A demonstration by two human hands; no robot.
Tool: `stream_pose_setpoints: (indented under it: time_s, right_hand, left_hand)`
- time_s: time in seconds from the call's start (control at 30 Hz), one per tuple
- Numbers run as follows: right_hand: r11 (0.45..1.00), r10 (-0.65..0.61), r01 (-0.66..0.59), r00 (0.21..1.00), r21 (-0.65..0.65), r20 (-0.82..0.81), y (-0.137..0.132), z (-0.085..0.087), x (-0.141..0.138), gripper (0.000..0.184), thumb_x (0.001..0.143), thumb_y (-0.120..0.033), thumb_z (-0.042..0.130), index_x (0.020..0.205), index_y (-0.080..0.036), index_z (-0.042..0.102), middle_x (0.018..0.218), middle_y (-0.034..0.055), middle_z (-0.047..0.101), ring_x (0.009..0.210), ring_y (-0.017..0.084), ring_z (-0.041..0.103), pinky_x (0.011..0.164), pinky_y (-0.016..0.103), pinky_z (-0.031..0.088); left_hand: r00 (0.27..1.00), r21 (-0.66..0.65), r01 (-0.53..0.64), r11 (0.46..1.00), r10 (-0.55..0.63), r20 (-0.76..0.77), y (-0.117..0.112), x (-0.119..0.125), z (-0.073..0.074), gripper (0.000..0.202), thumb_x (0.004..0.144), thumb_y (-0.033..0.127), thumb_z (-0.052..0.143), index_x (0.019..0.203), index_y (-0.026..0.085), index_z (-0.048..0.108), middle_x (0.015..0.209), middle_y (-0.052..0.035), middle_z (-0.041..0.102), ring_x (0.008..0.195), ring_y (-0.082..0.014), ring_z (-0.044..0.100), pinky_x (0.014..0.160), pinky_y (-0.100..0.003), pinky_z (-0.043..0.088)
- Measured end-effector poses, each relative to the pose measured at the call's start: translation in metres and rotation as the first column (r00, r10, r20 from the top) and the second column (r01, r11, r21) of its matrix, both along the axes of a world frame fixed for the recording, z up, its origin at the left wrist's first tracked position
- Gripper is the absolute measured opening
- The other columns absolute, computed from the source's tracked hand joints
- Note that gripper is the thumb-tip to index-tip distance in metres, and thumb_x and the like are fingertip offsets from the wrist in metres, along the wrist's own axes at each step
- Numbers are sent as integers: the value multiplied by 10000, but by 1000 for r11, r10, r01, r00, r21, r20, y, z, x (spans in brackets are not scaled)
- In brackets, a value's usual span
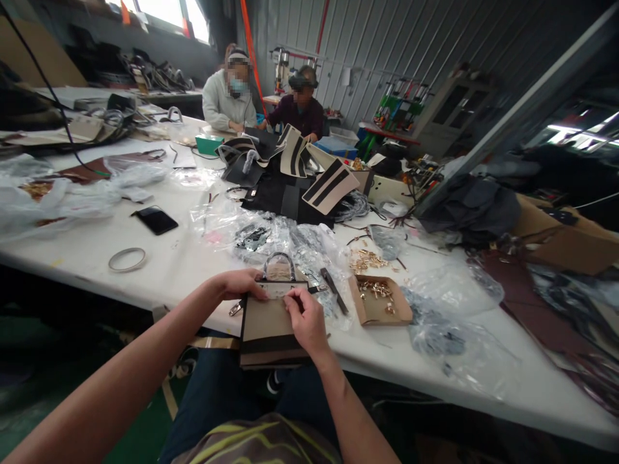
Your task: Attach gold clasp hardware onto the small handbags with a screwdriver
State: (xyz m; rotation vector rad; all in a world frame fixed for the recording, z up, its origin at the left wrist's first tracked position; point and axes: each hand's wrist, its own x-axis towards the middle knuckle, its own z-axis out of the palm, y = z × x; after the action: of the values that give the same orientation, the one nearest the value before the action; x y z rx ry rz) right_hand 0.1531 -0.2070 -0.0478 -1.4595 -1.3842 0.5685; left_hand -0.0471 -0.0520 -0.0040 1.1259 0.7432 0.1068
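Observation:
A small beige handbag with dark trim and a dark stripe leans against the table's front edge above my lap. Its rounded handle stands up at the top. My left hand grips the bag's upper left edge, thumb on the front. My right hand is closed in a pinch against a pale strip along the top of the bag; whatever is between its fingertips is too small to make out. To the right, a cardboard tray contains small gold-coloured metal fittings.
Clear plastic bags lie beyond the handbag, with a dark flat strip beside them. Loose gold fittings, a phone and a tape roll are on the white table. Two people sit across, behind striped bag pieces.

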Motion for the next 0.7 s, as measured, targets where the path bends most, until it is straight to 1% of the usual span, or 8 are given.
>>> stream_pose_setpoints:
  time_s: [0.1, 0.23, 0.33, 0.4, 0.53, 0.6, 0.7]
  right_hand:
    - [1000, 5, -5, 1000, -4, 6, 0, 0, 0, 172, 1097, -373, 626, 1053, -243, 729, 908, 37, 765, 827, 218, 718, 761, 309, 522]
    - [1000, 14, -14, 1000, -11, 7, 0, 2, 1, 175, 1090, -372, 629, 1038, -240, 731, 877, 31, 758, 799, 215, 712, 759, 310, 522]
    - [1000, 9, -9, 1000, -24, -2, 0, 4, 1, 180, 1086, -380, 636, 1032, -236, 730, 842, 18, 742, 763, 204, 695, 744, 303, 512]
    - [1000, 7, -8, 1000, -26, -4, 0, 5, 0, 186, 1088, -385, 635, 1034, -235, 731, 837, 15, 735, 759, 202, 691, 742, 301, 510]
    - [1000, 13, -13, 1000, -8, -7, -1, 7, -1, 205, 1099, -396, 610, 1009, -251, 724, 818, 13, 720, 748, 210, 694, 717, 305, 514]
    - [1000, 9, -9, 1000, 3, -3, 2, 3, -1, 239, 1103, -425, 595, 975, -268, 721, 787, 13, 710, 709, 220, 692, 671, 311, 514]
    - [999, -1, 1, 1000, 42, 3, 11, -10, 0, 287, 1078, -495, 609, 914, -295, 734, 741, 22, 711, 661, 253, 703, 619, 333, 537]
  left_hand:
    - [1000, -52, -14, 999, 15, 19, 1, 1, -6, 428, 546, 183, 977, 943, 141, 824, 1010, -134, 862, 852, -274, 806, 796, -334, 665]
    - [999, -102, -14, 995, 9, -44, 4, 3, -12, 444, 513, 167, 951, 937, 112, 830, 955, -160, 862, 765, -292, 805, 697, -341, 665]
    - [999, -130, -1, 992, -4, -38, 7, 5, -15, 415, 517, 155, 935, 915, 120, 823, 957, -163, 865, 755, -306, 810, 690, -362, 675]
    - [1000, -130, -11, 991, 8, -27, 8, 6, -15, 400, 512, 146, 934, 894, 122, 818, 940, -157, 863, 740, -301, 808, 685, -360, 677]
    - [998, -97, -54, 994, 52, -21, 3, 6, -16, 389, 472, 119, 898, 854, 144, 829, 872, -119, 852, 710, -273, 789, 650, -329, 666]
    - [997, -85, -71, 994, 71, -5, 3, 6, -23, 366, 461, 115, 892, 818, 163, 826, 877, -113, 853, 714, -266, 789, 632, -313, 657]
    - [996, -85, -86, 993, 89, 32, 12, 6, -42, 343, 441, 102, 882, 768, 181, 815, 893, -125, 854, 722, -291, 799, 587, -320, 650]
